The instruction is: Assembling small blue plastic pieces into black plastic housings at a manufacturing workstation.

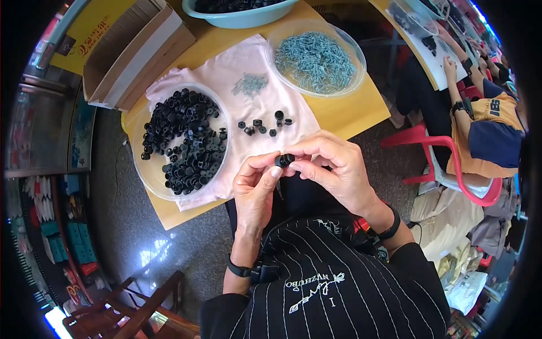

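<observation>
Between the fingertips of both hands is a small round black plastic part (284,160), held just off the table's near edge. My left hand (255,183) pinches it from the left with thumb and forefinger. From the right, my right hand (333,161) grips it the same way, its other fingers curled. Beyond the hands, several loose black parts (261,129) lie on a pale pink cloth (217,68). A small heap of silvery screws (250,85) rests farther back on the cloth. Whether a screw sits in the held part is hidden.
At left, a clear round tray (148,179) holds many black parts. A clear tray (361,68) of screws stands far right on the yellow table (370,116). Behind are a cardboard box (141,53) and a pale blue basin (240,20). A person sits near a red chair (446,141).
</observation>
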Available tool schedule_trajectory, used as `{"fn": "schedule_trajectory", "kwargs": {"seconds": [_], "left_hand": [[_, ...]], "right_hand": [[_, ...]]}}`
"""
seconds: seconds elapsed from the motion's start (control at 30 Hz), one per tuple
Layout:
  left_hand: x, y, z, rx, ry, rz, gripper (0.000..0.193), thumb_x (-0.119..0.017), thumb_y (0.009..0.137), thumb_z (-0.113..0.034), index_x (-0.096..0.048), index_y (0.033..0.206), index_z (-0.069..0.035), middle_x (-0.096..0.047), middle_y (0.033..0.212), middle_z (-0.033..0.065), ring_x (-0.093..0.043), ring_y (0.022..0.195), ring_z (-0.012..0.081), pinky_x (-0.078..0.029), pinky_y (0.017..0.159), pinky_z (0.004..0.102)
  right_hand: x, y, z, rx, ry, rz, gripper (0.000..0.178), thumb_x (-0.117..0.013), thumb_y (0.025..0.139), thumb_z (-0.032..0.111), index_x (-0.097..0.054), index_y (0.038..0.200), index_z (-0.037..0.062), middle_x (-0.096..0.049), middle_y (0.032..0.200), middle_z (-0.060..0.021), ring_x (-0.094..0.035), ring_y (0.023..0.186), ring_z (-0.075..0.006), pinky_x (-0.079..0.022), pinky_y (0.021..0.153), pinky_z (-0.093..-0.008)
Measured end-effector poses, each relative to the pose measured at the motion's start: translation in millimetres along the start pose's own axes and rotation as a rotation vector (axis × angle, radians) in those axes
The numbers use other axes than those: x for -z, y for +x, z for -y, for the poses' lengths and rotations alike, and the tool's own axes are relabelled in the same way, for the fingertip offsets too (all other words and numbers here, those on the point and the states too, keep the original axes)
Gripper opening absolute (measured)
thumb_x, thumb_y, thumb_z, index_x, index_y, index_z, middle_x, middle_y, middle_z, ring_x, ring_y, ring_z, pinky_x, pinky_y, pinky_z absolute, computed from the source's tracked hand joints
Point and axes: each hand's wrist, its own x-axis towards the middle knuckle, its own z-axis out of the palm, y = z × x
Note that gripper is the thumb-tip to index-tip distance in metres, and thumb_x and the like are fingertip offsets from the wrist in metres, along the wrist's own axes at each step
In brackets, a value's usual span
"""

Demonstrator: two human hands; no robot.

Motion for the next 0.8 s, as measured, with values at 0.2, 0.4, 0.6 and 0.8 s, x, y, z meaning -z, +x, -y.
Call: {"fn": "schedule_trajectory", "kwargs": {"seconds": [0.2,0.4,0.6,0.8], "left_hand": [[1.0,-0.4,2.9,0.000,-0.029,0.044,0.022,-0.064,0.091,-0.003,-0.060,0.112,0.002,-0.068,0.105,0.0128,-0.068,0.091,0.0204,-0.055,0.087,0.0332],[0.7,-0.5,4.8,0.005,-0.066,0.024,0.021,-0.062,0.092,-0.004,-0.060,0.112,0.002,-0.067,0.106,0.0131,-0.068,0.091,0.0206,-0.055,0.086,0.0345],[0.1,0.3,6.8,0.001,-0.050,0.031,0.022,-0.063,0.091,-0.003,-0.060,0.112,0.002,-0.067,0.107,0.0131,-0.067,0.093,0.0203,-0.055,0.087,0.0348],[1.8,-0.3,6.5,0.010,-0.033,0.017,0.024,-0.066,0.089,-0.002,-0.061,0.112,0.000,-0.068,0.106,0.0109,-0.065,0.095,0.0164,-0.053,0.087,0.0307]], "right_hand": [[0.5,-0.8,1.8,0.016,0.043,-0.024,0.022,-0.067,0.083,-0.006,-0.067,0.104,-0.0005,-0.064,0.091,-0.0074,-0.066,0.075,-0.0102,-0.052,0.060,-0.0210],[0.6,-4.2,4.9,0.110,-0.097,-0.080,0.025,-0.071,0.079,-0.006,-0.067,0.103,0.0000,-0.064,0.089,-0.0073,-0.066,0.074,-0.0109,-0.053,0.062,-0.0223],[-0.9,-5.3,2.1,0.187,-0.196,-0.106,0.027,-0.073,0.075,-0.006,-0.067,0.100,0.0017,-0.064,0.085,-0.0070,-0.065,0.070,-0.0150,-0.053,0.062,-0.0262],[0.2,-4.7,3.5,0.212,-0.264,-0.085,0.026,-0.074,0.075,-0.003,-0.067,0.099,0.0021,-0.063,0.085,-0.0082,-0.065,0.071,-0.0190,-0.052,0.061,-0.0282]]}}
